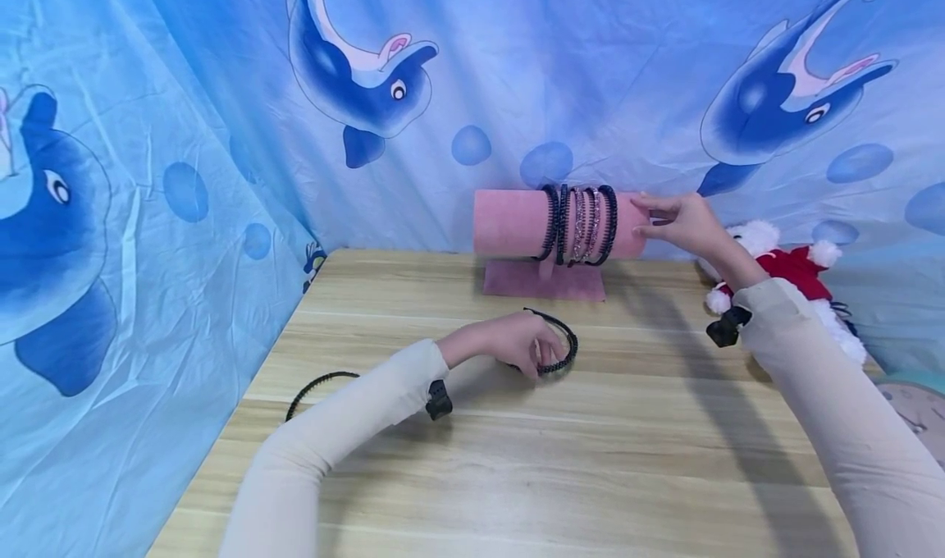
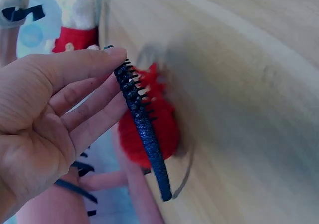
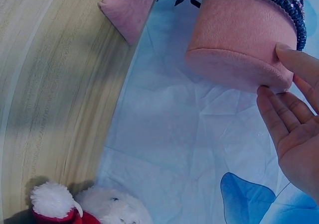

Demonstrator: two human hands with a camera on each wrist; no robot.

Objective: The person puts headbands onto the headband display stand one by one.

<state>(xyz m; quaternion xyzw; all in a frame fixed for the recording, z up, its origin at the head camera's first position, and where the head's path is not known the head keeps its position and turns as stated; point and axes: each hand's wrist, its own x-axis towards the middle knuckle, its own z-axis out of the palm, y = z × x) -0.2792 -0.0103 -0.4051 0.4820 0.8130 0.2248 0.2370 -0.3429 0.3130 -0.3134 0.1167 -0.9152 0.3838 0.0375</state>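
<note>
My left hand [image 1: 520, 340] pinches a dark braided headband [image 1: 568, 340] with comb teeth just above the table. The left wrist view shows the thumb and fingertips on one end of that headband [image 2: 144, 129]. My right hand [image 1: 682, 221] touches the right end of a pink padded roll [image 1: 509, 223] with extended fingers. In the right wrist view, thumb and fingertips rest at the rim of the roll [image 3: 239, 30]. Several headbands [image 1: 609, 226], black and pinkish glittery, sit around the roll's middle and right part.
The roll stands on a pink base [image 1: 509, 279] at the table's back. Another black headband [image 1: 310, 390] lies left, partly behind my sleeve. A white plush toy in red [image 1: 793, 271] sits right. A red fuzzy thing [image 2: 149, 139] shows behind the held headband; attachment unclear.
</note>
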